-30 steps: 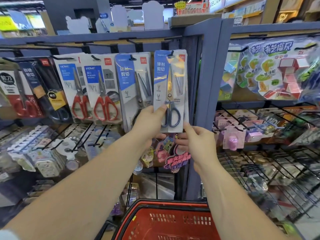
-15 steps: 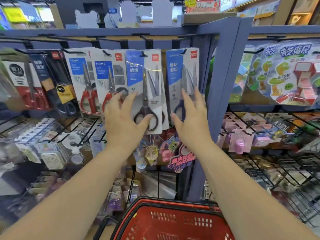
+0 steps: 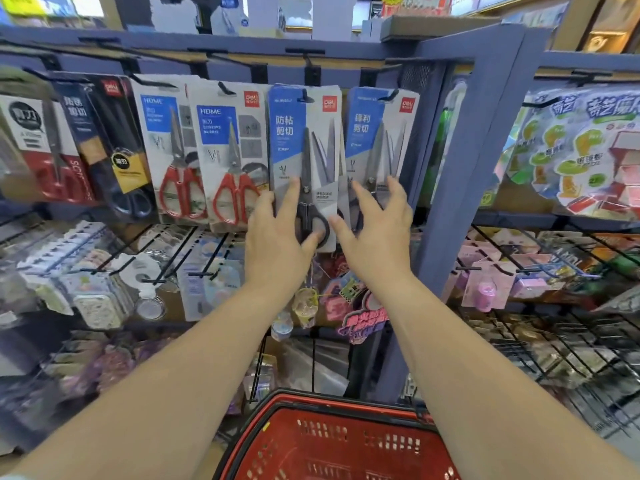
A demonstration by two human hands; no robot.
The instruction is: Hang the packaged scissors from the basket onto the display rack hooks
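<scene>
Both my hands are open and hold nothing. My left hand (image 3: 277, 244) lies with spread fingers against the lower half of the blue-and-white card pack of black-handled scissors (image 3: 304, 161), thumb by the handle loops. My right hand (image 3: 377, 233) is just to its right, fingers spread in front of the foot of the blue-and-white card pack of silver-bladed scissors (image 3: 379, 133); I cannot tell whether they touch it. The hands are near each other but apart.

Both packs hang upright, each from its own black metal hook (image 3: 304, 95), at the right end of the row, next to the blue metal rack post (image 3: 460, 168). Further left hang two packs of red-handled scissors (image 3: 180, 188).

I judge the hanging of these two packs as done, with my hands only squaring them. Down near me the red plastic basket (image 3: 346, 415) shows only its far wall and rim. I see no pack in that part, so I cannot say whether more are left to hang.
</scene>
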